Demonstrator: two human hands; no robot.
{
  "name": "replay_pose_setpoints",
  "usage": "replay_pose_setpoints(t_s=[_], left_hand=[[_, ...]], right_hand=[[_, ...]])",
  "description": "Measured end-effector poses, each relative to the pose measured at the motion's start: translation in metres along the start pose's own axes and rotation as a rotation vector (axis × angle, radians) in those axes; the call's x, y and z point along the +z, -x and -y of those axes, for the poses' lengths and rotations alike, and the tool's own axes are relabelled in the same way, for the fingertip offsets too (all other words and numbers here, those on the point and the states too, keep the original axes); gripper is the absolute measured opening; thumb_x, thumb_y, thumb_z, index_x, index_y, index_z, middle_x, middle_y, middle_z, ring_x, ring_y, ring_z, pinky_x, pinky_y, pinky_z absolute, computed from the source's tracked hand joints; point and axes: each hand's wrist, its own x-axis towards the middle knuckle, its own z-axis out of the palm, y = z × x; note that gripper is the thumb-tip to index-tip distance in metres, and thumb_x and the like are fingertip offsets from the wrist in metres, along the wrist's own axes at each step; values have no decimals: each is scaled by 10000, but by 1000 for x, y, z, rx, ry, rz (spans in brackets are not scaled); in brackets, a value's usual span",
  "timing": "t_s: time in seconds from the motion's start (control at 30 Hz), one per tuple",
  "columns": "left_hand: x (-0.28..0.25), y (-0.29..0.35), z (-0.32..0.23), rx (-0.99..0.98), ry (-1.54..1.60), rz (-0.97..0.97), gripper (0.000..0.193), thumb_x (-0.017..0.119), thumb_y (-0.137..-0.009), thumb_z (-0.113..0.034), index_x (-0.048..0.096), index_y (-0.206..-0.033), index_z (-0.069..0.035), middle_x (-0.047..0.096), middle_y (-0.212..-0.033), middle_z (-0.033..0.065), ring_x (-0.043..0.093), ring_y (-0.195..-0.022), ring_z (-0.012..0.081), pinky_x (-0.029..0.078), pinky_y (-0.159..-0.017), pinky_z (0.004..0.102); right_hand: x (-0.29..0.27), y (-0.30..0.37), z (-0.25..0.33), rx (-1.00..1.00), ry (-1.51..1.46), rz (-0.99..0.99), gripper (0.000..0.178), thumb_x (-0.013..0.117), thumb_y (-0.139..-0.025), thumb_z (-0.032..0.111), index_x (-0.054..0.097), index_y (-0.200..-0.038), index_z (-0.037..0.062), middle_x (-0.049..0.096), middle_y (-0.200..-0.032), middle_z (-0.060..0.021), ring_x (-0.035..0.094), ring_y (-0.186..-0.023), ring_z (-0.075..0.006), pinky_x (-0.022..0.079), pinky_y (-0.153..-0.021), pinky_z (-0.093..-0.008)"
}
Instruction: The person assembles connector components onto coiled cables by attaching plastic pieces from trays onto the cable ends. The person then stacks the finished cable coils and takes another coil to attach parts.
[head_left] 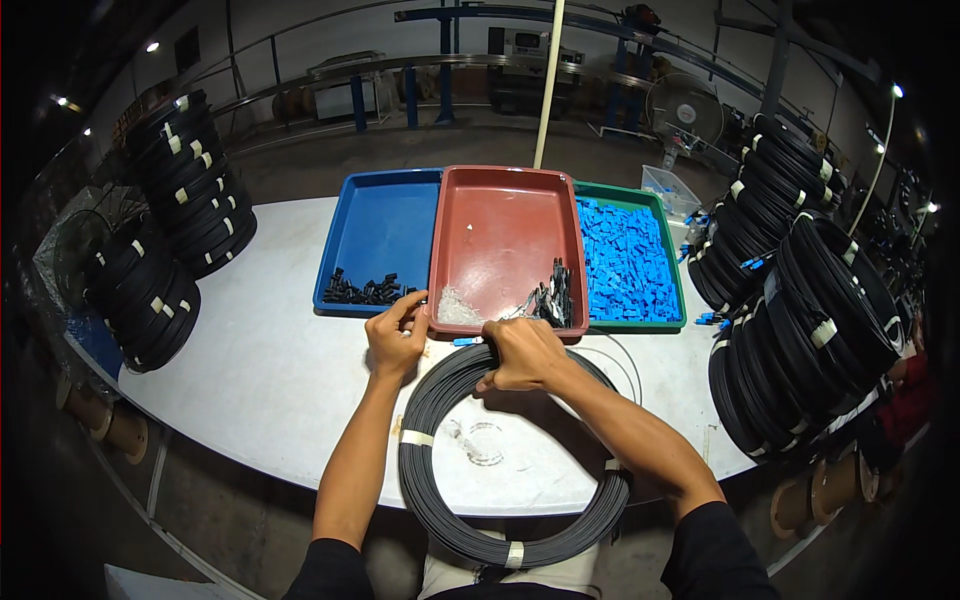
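A coil of thin black cable [427,480], bound with white tape, lies at the table's near edge and overhangs it. My right hand [522,354] is closed round the coil's far side, thumb inside the ring. Just left of those fingers, a small blue connector [467,341] with a white part sticks out at the coil's far edge. My left hand [397,335] is pinched at the near right corner of the blue tray [340,235]. Something small and dark shows at its fingertips, too little to name. Small black sleeve-like pieces [362,290] lie in that tray.
A red tray [505,220] holds clear bits [457,308] and black pieces [552,295]. The green tray [683,315] is filled with blue connector parts [628,262]. Stacked cable coils stand at the left [190,185] and right [800,335]. A pale pole [549,85] rises behind the trays.
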Motion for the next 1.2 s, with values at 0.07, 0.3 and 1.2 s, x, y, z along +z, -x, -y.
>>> replay_pose_setpoints(t_s=[0.07, 0.3, 1.2], left_hand=[[-2, 1, -1, -6, -12, 20, 204, 729, -875, -86, 763, -1071, -38, 733, -712, 71, 675, -614, 93, 491, -550, 236], [10, 9, -6, -44, 36, -4, 130, 724, -870, -103, 761, -973, -34, 661, -576, 54, 602, -491, 95, 431, -482, 249], [55, 22, -92, -361, 637, 687, 809, 808, -754, 0, 418, -1462, -12, 655, -1214, 115, 668, -1078, 200, 527, -960, 348]], right_hand=[[-8, 7, 1, -26, 0, -87, 671, 931, -543, 418, 714, -1017, -5, 737, -898, -198, 721, -848, -369, 555, -721, -453], [-45, 34, 1, -99, -134, -451, 574, 926, -536, 328, 729, -993, 41, 734, -873, -140, 716, -782, -308, 560, -689, -397], [-42, 44, -83, -598, -1199, -834, 600, 901, -737, 126, 546, -1215, 48, 639, -1242, -191, 653, -1135, -257, 567, -973, -408]])
